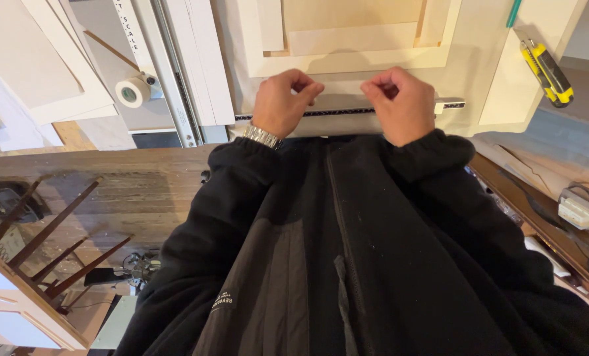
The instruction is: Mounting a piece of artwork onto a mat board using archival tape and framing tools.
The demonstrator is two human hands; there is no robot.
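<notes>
Nearest the camera, low in the frame, a black jacket fills the view, its sleeves running up to both hands at upper centre. The left hand, with a metal watch band at the wrist, and the right hand sit near each other but apart. Each is curled with fingertips pinched at the near edge of the pale surface. Whether the fingers actually clamp anything cannot be told; whatever they pinch is too thin or hidden.

Just beneath the fingertips lies a long dark ruler strip. Its long axis runs left to right across the frame, parallel to the surface edge. Its right end meets a small pale end piece, and its left end passes under the left hand.

As a judgement, even pressure from both hands and keeping the pinch square to that strip would serve this fine work best.

Beyond the hands rests a cream framed panel, flat on the surface. Farther off, a tape roll sits at upper left and a yellow utility knife at upper right.
</notes>
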